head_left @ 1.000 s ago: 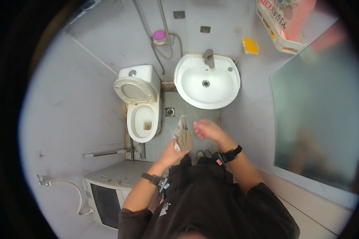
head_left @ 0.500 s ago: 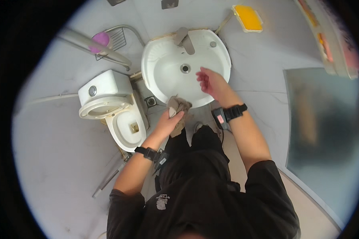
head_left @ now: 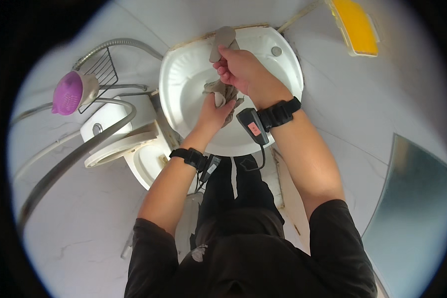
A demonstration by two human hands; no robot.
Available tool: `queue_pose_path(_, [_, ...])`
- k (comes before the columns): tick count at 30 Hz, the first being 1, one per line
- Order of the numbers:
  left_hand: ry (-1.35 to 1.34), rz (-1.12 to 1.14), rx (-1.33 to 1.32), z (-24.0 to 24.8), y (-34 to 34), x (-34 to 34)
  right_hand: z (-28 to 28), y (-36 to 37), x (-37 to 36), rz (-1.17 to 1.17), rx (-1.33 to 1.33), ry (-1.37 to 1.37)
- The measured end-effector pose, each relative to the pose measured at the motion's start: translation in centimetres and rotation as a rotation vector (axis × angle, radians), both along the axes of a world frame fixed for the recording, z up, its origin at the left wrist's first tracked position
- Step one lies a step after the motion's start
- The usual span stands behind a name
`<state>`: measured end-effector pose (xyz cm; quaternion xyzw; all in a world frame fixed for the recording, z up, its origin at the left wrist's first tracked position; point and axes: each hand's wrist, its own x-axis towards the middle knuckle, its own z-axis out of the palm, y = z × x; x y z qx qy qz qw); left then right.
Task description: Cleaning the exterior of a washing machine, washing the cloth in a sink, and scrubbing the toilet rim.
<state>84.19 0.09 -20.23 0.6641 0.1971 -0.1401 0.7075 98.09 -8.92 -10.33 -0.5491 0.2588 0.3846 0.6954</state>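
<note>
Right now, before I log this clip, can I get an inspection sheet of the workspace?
Surface: white basin, no standing water visible.
Job's things: grey cloth bunched over the bowl; grey tap at the rear rim.
Clutter: purple-capped bottle in a wire rack.
Hands: left hand grips the cloth from below; right hand sits by the tap, above the cloth.
Cables: thin leads from both wrist bands; metal hose.
Surroundings: toilet, yellow soap dish, glass panel.
</note>
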Motion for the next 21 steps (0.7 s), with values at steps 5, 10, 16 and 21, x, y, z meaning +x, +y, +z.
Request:
queue_pose_path(5, [0.037,0.011,-0.075,-2.9,-0.6,1.5,0.5,0.0,0.0,0.028,-0.008,-0.028])
queue_pose_path(10, [0.079,-0.002,0.014,-2.4,-2.3,2.6,0.5,-1.4,0.5,0.058,0.077,-0.027])
queue_pose_path(16, [0.198,0.002,-0.212,-1.7,-1.7,3.2,1.0,-6.3,-0.5,0.117,-0.139,-0.274])
queue_pose_path(21, [0.261,0.315,-0.596,-2.8,-2.4,2.7,-6.1,-9.9,-4.4,0.077,-0.441,-0.317])
